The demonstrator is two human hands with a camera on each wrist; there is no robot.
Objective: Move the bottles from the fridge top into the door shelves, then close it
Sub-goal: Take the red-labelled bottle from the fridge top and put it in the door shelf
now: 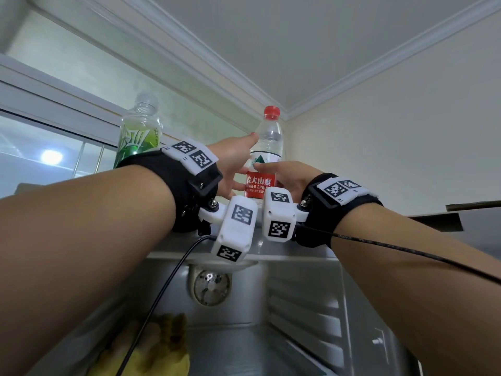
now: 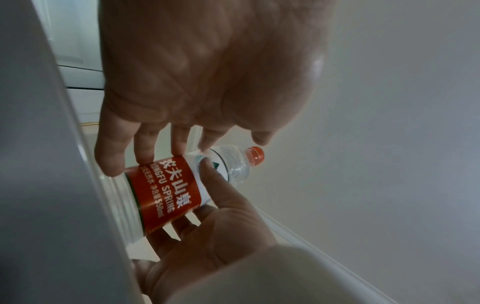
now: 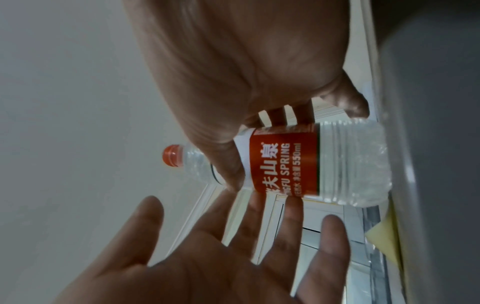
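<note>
Two bottles (image 1: 139, 128) in the head view, one (image 2: 182, 185) at the wrists.

We see a clear water bottle (image 1: 264, 158) with a red cap (image 1: 271, 111) and red-and-white label (image 1: 258, 183), a green-labelled clear bottle (image 1: 139, 134), black wrist straps (image 1: 173, 183) carrying white, black-checkered marker blocks (image 1: 237, 229).

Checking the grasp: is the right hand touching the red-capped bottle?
Touching. The right wrist view shows the right hand with its thumb pressed on the red-capped bottle label, fingers wrapped behind.
</note>
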